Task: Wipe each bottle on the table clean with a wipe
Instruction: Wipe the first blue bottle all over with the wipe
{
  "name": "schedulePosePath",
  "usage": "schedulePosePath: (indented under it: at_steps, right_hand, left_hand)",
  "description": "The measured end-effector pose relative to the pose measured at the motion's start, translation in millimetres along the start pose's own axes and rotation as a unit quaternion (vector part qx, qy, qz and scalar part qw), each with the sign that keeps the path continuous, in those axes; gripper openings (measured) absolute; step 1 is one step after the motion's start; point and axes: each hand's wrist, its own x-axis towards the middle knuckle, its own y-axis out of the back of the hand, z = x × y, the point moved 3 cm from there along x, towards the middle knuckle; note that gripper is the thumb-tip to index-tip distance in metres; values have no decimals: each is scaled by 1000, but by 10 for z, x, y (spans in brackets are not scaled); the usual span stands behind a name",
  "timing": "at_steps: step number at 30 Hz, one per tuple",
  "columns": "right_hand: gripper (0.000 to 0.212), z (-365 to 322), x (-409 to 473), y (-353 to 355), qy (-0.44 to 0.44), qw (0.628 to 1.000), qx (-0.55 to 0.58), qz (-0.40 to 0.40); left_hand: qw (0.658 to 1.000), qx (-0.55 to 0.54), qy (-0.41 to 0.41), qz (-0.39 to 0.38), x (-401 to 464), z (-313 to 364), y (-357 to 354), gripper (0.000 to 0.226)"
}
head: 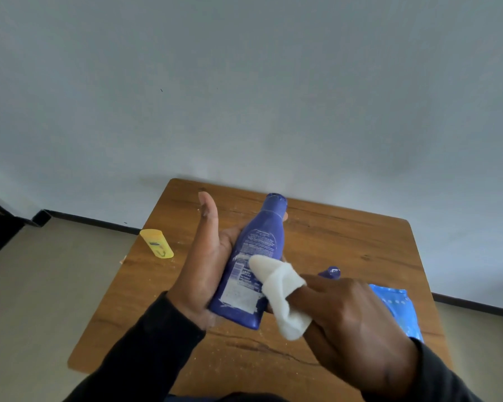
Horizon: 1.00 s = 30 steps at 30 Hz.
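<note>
A dark blue lotion bottle point(254, 256) lies tilted in my left hand point(206, 265), cap pointing away, its label side up. My left palm cradles it from below with the thumb raised straight; the fingers behind the bottle are mostly hidden. My right hand point(352, 323) has a white wipe point(279, 288) wrapped over its fingers and presses the wipe against the bottle's label near the lower right edge. A yellow bottle point(156, 243) lies at the table's left edge. The cap of a second blue bottle point(330, 272) shows just behind my right hand.
The wooden table point(346, 245) stands against a pale wall, with white crumbs scattered on it. A blue wipe packet point(398, 309) lies at the right, partly hidden by my right arm. Bare floor lies to the left of the table.
</note>
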Motion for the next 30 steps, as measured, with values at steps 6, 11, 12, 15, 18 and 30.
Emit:
schedulePosePath:
  at_steps: [6, 11, 12, 15, 18, 30]
  right_hand:
    - [36, 11, -19, -5, -8, 1000, 19, -5]
    - [20, 72, -4, 52, -37, 998, -29, 35]
    - [23, 61, -11, 36, -36, 999, -20, 22]
    - [39, -53, -43, -64, 6, 1000, 11, -23]
    - [17, 42, -3, 36, -33, 998, -25, 37]
    - [33, -153, 42, -37, -8, 999, -39, -20]
  left_hand:
    - [1000, -29, 2, 3, -11, 6, -3, 112]
    - [999, -28, -10, 21, 9, -11, -8, 105]
    - [999, -26, -12, 31, 13, -14, -3, 103]
    - [999, -20, -7, 41, 13, -27, 3, 98]
    - [998, -27, -17, 50, 9, -47, -15, 91]
    - [992, -31, -37, 116, 46, -46, -26, 73]
